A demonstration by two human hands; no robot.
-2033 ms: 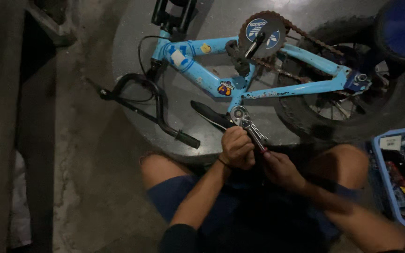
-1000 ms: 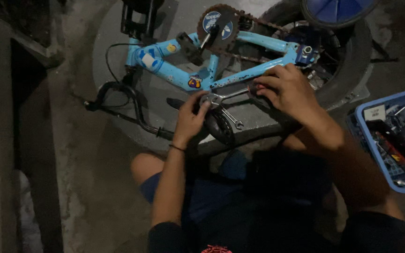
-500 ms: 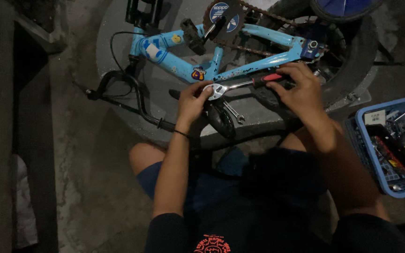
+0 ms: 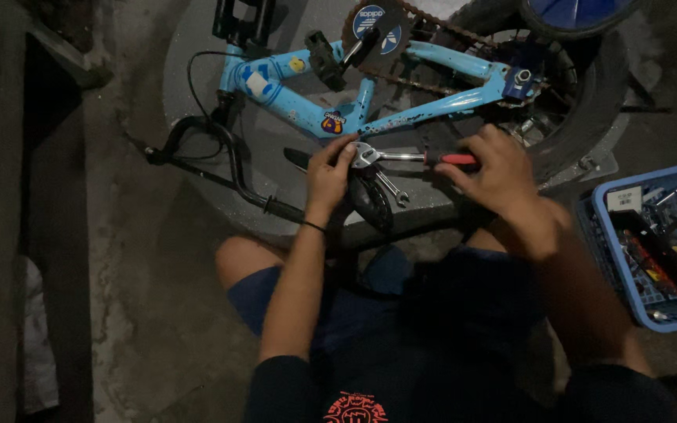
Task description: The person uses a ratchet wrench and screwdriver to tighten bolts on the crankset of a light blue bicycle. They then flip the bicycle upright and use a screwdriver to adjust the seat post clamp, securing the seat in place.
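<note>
A small light-blue bicycle (image 4: 401,86) lies upside down on the concrete in front of me. My right hand (image 4: 491,168) grips the red and black handle of an adjustable wrench (image 4: 401,157), held level just below the frame. My left hand (image 4: 329,171) pinches the wrench's metal jaw end, close to the black saddle (image 4: 370,202) under the frame. A small open-end spanner (image 4: 392,190) lies beside the saddle. The black handlebar (image 4: 221,160) rests on the ground to the left.
A blue plastic basket (image 4: 613,258) with several tools stands at my right. The rear wheel (image 4: 581,102) and chain (image 4: 432,19) are at the upper right. A dark concrete ledge (image 4: 9,196) runs along the left. My knees are bent beneath the bicycle.
My hands rose from my lap to the bicycle frame. The wrench went from pointing down to lying level, with my right hand out on its handle and my left at the jaw.
</note>
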